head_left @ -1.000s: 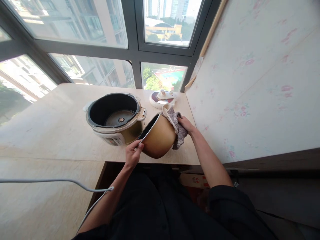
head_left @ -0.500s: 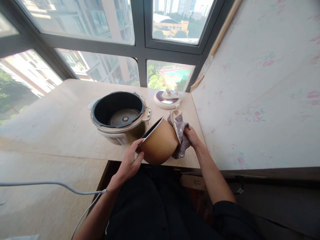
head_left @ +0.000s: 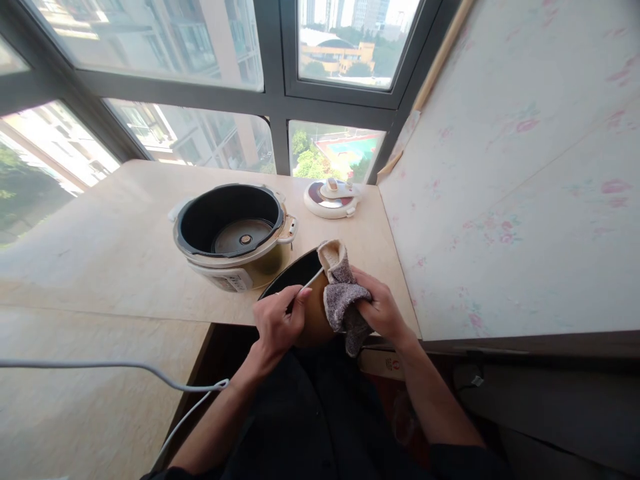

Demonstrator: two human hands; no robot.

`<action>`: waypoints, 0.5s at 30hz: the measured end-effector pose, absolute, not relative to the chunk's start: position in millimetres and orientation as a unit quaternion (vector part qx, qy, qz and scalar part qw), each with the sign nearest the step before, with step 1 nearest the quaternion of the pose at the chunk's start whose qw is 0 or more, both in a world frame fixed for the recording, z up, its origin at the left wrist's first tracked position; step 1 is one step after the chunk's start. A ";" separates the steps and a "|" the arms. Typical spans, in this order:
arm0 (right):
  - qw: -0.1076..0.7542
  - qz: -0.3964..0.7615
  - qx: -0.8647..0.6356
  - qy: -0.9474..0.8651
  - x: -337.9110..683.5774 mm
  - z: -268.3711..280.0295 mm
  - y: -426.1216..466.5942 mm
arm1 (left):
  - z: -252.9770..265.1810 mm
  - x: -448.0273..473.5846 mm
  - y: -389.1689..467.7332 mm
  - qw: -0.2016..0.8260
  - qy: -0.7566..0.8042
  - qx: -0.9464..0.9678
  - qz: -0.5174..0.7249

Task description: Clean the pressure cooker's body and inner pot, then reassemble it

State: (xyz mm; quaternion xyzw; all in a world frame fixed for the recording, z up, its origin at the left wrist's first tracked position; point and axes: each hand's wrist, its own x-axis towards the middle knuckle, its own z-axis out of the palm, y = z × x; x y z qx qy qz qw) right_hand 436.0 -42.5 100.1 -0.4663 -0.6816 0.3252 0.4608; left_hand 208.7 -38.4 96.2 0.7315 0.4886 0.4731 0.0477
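Nearest the body, a round inner pot with gold metal outside and dark lining [head_left: 315, 312] is tilted at the bench's front edge, mouth toward the upper left. Compared with half a second ago, it has been drawn closer to the torso, and the grey-brown, cream-backed fabric cloth [head_left: 341, 303] has shifted from the lower wall up to the rim. Judgement: the contact is now at the upper part of the pot, not its base.

The bare left hand [head_left: 280, 321] grips the near rim; its fingers are closed narrow over the edge, thumb on the outer side. The bare right hand [head_left: 383, 310] has its fingers closed on the bunched cloth, pressing it to the pot's right side; fingertips partly hidden. Whether the pot also rests on the bench cannot be told.

Left, a smooth pale-grey cable [head_left: 125, 364] runs to the left forearm. Beyond the pot, on the pale wood-toned bench [head_left: 125, 247], stands a white-and-gold cooker body with a black, round interior [head_left: 265, 265]. Farther back, the round white-and-brown lid [head_left: 330, 200] lies handle up, near the grey-framed window [head_left: 280, 100].
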 end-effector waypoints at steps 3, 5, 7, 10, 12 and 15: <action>0.486 0.300 -0.460 -0.679 438.9 107.4 -42.5 | 98.0 208.9 -37.3 -0.019 0.417 0.735 0.535; 0.527 0.310 -0.476 -0.632 446.8 107.0 -35.0 | 101.5 209.8 -33.9 -0.052 0.374 0.735 0.562; 0.561 0.326 -0.497 -0.576 458.5 102.2 -22.4 | 104.3 210.3 -30.2 -0.059 0.335 0.742 0.577; 0.582 0.368 -0.529 -0.496 477.9 89.5 0.9 | 104.0 208.9 -26.5 -0.025 0.298 0.738 0.605; 0.580 0.407 -0.543 -0.451 487.9 80.1 14.8 | 101.4 206.3 -24.7 0.006 0.295 0.729 0.617; 0.576 0.441 -0.544 -0.422 495.1 69.3 28.2 | 97.9 202.4 -19.4 0.042 0.310 0.719 0.620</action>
